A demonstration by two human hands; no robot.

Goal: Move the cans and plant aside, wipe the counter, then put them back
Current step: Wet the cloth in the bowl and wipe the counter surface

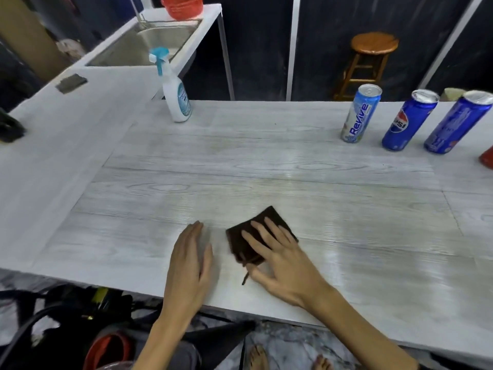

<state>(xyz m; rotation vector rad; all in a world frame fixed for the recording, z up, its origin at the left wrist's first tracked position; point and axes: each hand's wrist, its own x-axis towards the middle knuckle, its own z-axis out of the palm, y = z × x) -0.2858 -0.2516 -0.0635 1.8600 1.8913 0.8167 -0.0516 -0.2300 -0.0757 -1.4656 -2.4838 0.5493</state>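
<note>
A dark brown folded cloth [241, 237] lies on the pale wood-grain counter [266, 169] near its front edge. My right hand [282, 260] presses flat on the cloth with fingers spread. My left hand [190, 259] rests flat on the bare counter just left of the cloth, holding nothing. Three cans stand at the far right: a light blue Revive can [360, 113], a blue Pepsi can [409, 120] and another blue can [457, 122]. A red object [487, 157], cut off by the right edge, sits beside them. No plant shows.
A white spray bottle [174, 88] with a blue trigger stands at the counter's far left. A sink [149, 44] and a red basket [182, 5] lie behind it. A wooden stool [369, 61] stands beyond the counter. Dark bags [88, 303] sit on the floor below.
</note>
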